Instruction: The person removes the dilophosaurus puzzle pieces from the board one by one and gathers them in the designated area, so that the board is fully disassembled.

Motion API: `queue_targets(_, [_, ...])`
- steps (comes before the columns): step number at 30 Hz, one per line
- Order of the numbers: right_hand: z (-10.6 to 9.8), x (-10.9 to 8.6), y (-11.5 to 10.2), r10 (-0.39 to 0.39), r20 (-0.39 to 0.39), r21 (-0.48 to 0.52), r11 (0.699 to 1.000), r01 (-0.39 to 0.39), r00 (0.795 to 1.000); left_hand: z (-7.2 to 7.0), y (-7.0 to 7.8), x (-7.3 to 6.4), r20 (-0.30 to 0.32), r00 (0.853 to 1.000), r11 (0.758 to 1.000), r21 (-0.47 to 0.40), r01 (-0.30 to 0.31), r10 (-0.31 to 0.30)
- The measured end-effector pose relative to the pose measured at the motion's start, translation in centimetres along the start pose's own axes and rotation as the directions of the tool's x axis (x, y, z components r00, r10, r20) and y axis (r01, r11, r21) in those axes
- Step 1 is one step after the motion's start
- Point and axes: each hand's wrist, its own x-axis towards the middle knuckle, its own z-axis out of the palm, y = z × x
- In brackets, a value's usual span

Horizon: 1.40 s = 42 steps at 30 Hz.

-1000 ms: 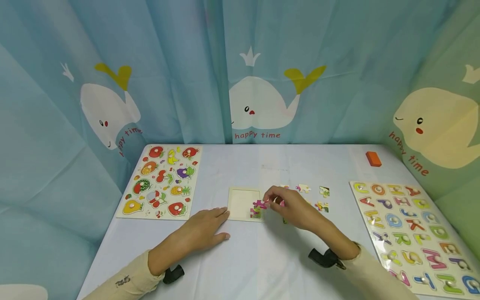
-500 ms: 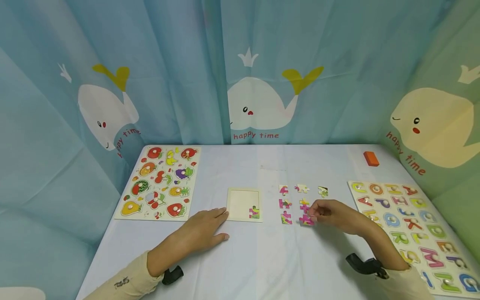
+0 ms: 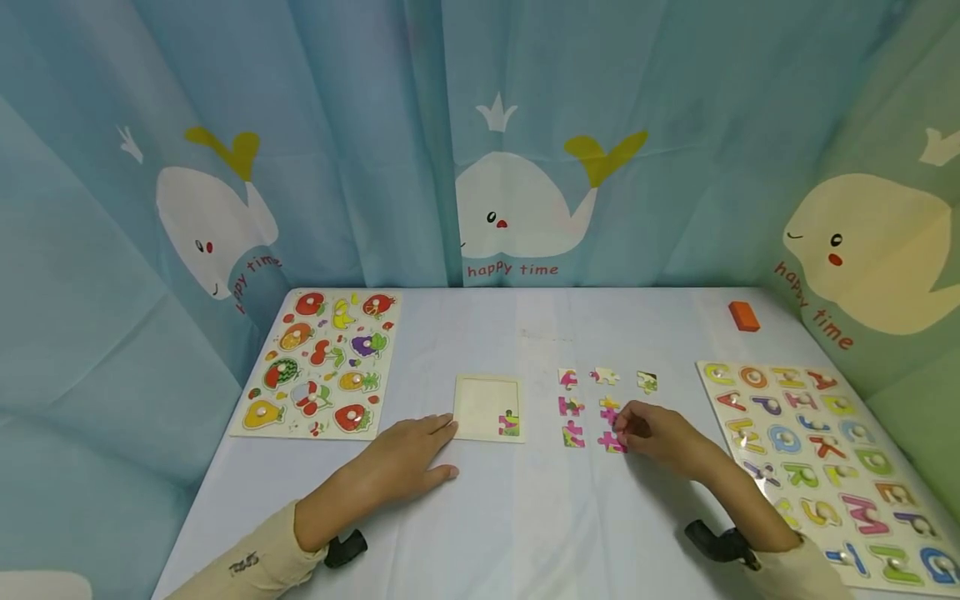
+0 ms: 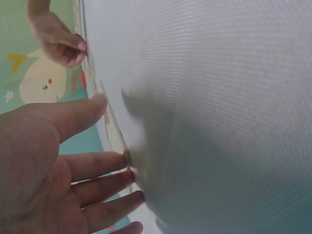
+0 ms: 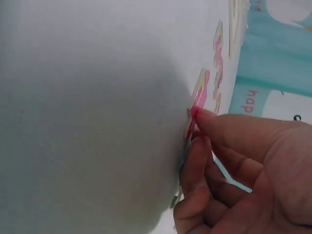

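Observation:
My left hand (image 3: 408,458) lies with straight fingers at the near left corner of a small square puzzle tray (image 3: 480,404). In the left wrist view, the fingers (image 4: 105,187) reach to the tray's edge. One pink and green puzzle piece (image 3: 509,423) sits in the tray's near right corner. To the right of the tray, my right hand (image 3: 660,437) pinches a pink puzzle piece (image 3: 611,442) between thumb and index finger, low over the table. The right wrist view shows the thumb tip on this pink piece (image 5: 201,95), whose other end the fingers hide.
Several loose puzzle pieces (image 3: 572,407) lie in rows between tray and right hand. A fruit puzzle board (image 3: 318,362) is at the left, a letter puzzle board (image 3: 825,467) at the right under the right forearm. An orange block (image 3: 744,317) stands far right. Curtains (image 3: 375,167) surround the table.
My right hand has moved from over the tray, where it held a pink piece, rightward to the loose pieces' near row. In the last half second it has barely shifted. The left hand stays put.

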Motion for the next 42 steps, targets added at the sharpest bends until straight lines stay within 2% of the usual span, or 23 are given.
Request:
queue_targets(6, [0.5, 0.3, -1.2, 0.031, -0.051, -0.081, 0.996, -0.035, 0.998, 0.1, 0.0, 0.1, -0.005, 1.0, 1.0, 0.014, -0.002, 0.002])
queue_targets(12, [1.0, 1.3, -3.0, -0.028, -0.1, -0.102, 0.995, 0.018, 0.995, 0.0, 0.1, 0.1, -0.007, 1.0, 1.0, 0.009, -0.002, 0.002])
queue_targets(18, [2.4, 3.4, -5.8, -0.088, -0.073, -0.003, 0.996, 0.089, 0.993, -0.1, 0.0, 0.0, -0.008, 1.0, 1.0, 0.002, 0.003, -0.003])
queue_targets(22, [3.9, 5.3, -7.4, -0.125, -0.053, 0.016, 0.992, 0.126, 0.991, -0.1, 0.0, 0.0, -0.011, 1.0, 1.0, 0.003, 0.001, -0.001])
queue_targets(28, [6.4, 7.4, -8.6, -0.13, -0.014, 0.041, 0.991, 0.13, 0.991, -0.3, 0.2, -0.1, -0.006, 1.0, 1.0, -0.005, 0.001, -0.001])
queue_targets(34, [7.6, 8.0, -9.3, -0.093, 0.018, 0.02, 0.996, 0.092, 0.996, -0.3, 0.3, 0.0, -0.001, 1.0, 1.0, 0.0, 0.004, -0.004])
queue_targets(42, [7.9, 7.8, -10.0, -0.069, 0.013, -0.036, 0.997, 0.069, 0.998, -0.3, 0.3, 0.0, -0.005, 1.0, 1.0, 0.006, 0.005, -0.005])
